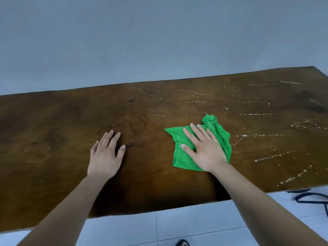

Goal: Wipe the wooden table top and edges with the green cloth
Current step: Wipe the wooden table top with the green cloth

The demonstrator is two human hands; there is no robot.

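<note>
A dark wooden table top (74,183) spans the view, its far edge against a wall. The green cloth (179,155) lies crumpled near the middle of the table. My right hand (204,148) presses flat on the cloth, fingers spread and pointing away from me, covering much of it. My left hand (106,153) rests flat on the bare wood to the left of the cloth, holding nothing. Rows of pale droplets or specks (266,135) streak the right half of the table; the left half looks plain.
A grey-blue wall (159,41) rises behind the table. White floor tiles (195,222) show below the near edge. A dark cable (312,196) lies on the floor at right, and the tip of a dark shoe (182,243) shows at the bottom.
</note>
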